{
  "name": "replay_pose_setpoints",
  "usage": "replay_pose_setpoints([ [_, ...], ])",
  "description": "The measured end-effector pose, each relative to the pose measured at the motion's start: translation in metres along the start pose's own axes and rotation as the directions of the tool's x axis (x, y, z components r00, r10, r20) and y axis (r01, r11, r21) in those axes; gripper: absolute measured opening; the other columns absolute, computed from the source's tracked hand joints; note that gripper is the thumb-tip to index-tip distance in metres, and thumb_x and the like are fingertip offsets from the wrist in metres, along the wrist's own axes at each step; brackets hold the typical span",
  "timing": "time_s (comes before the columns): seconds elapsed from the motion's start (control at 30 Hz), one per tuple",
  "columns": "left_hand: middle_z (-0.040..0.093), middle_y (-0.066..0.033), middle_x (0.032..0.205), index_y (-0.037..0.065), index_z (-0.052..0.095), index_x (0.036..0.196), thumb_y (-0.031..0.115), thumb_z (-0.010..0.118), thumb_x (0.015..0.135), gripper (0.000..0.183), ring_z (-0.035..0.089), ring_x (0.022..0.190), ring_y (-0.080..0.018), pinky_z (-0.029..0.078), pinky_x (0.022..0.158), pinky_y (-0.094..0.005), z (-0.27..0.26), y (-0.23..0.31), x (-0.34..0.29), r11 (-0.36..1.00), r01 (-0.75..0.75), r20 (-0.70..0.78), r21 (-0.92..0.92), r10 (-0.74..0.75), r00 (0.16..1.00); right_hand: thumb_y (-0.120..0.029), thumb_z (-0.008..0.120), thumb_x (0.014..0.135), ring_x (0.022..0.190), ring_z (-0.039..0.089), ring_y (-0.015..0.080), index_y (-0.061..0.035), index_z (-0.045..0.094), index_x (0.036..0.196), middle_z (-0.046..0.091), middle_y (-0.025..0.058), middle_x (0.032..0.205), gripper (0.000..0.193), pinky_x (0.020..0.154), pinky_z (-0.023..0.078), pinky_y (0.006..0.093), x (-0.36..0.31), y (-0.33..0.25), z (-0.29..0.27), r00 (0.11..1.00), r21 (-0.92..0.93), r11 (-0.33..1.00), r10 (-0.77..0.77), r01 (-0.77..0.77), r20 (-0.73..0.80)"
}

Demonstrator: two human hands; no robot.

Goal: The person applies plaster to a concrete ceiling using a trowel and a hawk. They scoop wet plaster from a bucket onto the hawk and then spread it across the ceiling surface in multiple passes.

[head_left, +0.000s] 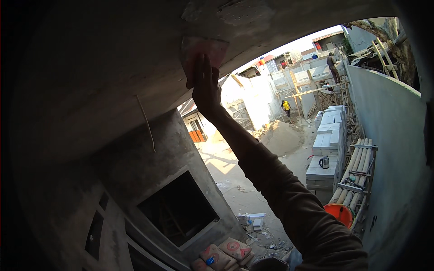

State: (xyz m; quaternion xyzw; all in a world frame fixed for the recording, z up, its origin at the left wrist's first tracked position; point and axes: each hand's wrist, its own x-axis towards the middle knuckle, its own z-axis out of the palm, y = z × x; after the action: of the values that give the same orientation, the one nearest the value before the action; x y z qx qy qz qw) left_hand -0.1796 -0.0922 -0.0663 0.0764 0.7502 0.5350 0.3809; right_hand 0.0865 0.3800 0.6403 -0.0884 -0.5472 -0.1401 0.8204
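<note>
My right arm, in a dark sleeve, reaches up from the lower right toward the rough grey ceiling (113,67). My right hand (208,90) is closed on a flat, reddish putty scraper (213,48). The fingers lie stretched along the scraper, and its wide edge rests against the ceiling near the outer edge. Lighter smears of filler (246,12) show on the ceiling beyond the scraper. My left hand is out of view.
A thin wire (147,124) hangs from the ceiling. Below are a window opening (178,210), cement sacks (235,248), an orange bucket (339,214), bamboo poles (355,169) and stacked white blocks (327,135) with a kettle (324,162). Two people (286,107) are farther off.
</note>
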Motion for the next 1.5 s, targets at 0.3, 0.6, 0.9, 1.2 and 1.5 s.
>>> replay_pose_setpoints([
  [0.3, 0.061, -0.0068, 0.108, 0.009, 0.044, 0.143, 0.051, 0.055, 0.095, 0.065, 0.058, 0.082, -0.0145, 0.042, 0.066, -0.0296, 0.011, 0.005, 0.013, 0.999, -0.035, 0.032, -0.023, 0.036, 0.999, -0.003, 0.057, 0.085, 0.082, 0.064, 0.0237, -0.0017, 0.053, 0.114, 0.064, 0.0136, 0.094, 0.03, 0.069, 0.051, 0.034, 0.043, 0.084, -0.043, 0.753, 0.771, 0.475, 0.658, -0.425, 0.009],
  [0.6, 0.061, -0.0062, 0.105, 0.009, 0.044, 0.143, 0.049, 0.055, 0.095, 0.063, 0.057, 0.079, -0.0139, 0.041, 0.064, -0.0285, 0.018, 0.009, 0.02, 0.998, -0.056, 0.072, -0.017, 0.057, 0.996, -0.001, 0.053, 0.085, 0.058, 0.055, 0.0167, -0.0008, 0.058, 0.088, 0.059, 0.0092, 0.074, 0.006, 0.052, 0.044, 0.0281, 0.078, 0.066, -0.103, 0.79, 0.958, 0.096, 0.591, -0.269, 0.162],
  [0.9, 0.061, -0.0057, 0.103, 0.009, 0.044, 0.143, 0.046, 0.055, 0.096, 0.061, 0.056, 0.077, -0.0133, 0.04, 0.062, -0.0275, 0.022, 0.009, 0.014, 0.997, -0.069, 0.077, -0.025, 0.071, 0.994, -0.008, 0.054, 0.089, 0.06, 0.054, 0.0155, -0.0025, 0.055, 0.087, 0.058, 0.0066, 0.072, 0.007, 0.052, 0.041, 0.0288, 0.08, 0.0, -0.111, 0.892, 0.767, 0.618, 0.427, -0.172, -0.145],
  [1.2, 0.06, -0.0051, 0.101, 0.008, 0.044, 0.143, 0.044, 0.055, 0.097, 0.06, 0.055, 0.075, -0.0127, 0.039, 0.06, -0.0264, 0.032, 0.005, 0.011, 0.994, -0.09, 0.078, -0.056, 0.094, 0.993, -0.004, 0.052, 0.088, 0.082, 0.058, 0.0298, 0.0007, 0.051, 0.106, 0.058, 0.0172, 0.094, 0.019, 0.071, 0.046, 0.0427, 0.086, -0.097, -0.12, 0.808, 0.218, 0.973, 0.186, -0.073, -0.559],
  [1.5, 0.06, -0.0046, 0.099, 0.008, 0.044, 0.143, 0.042, 0.054, 0.097, 0.058, 0.054, 0.072, -0.0121, 0.038, 0.058, -0.0253, 0.044, -0.003, -0.002, 0.992, -0.099, 0.063, -0.08, 0.104, 0.993, 0.008, 0.046, 0.081, 0.11, 0.048, 0.0558, 0.0089, 0.023, 0.145, 0.039, 0.0329, 0.134, 0.068, 0.073, 0.054, 0.0566, 0.059, -0.227, -0.107, 0.951, 0.617, 0.78, 0.258, -0.103, -0.168],
])
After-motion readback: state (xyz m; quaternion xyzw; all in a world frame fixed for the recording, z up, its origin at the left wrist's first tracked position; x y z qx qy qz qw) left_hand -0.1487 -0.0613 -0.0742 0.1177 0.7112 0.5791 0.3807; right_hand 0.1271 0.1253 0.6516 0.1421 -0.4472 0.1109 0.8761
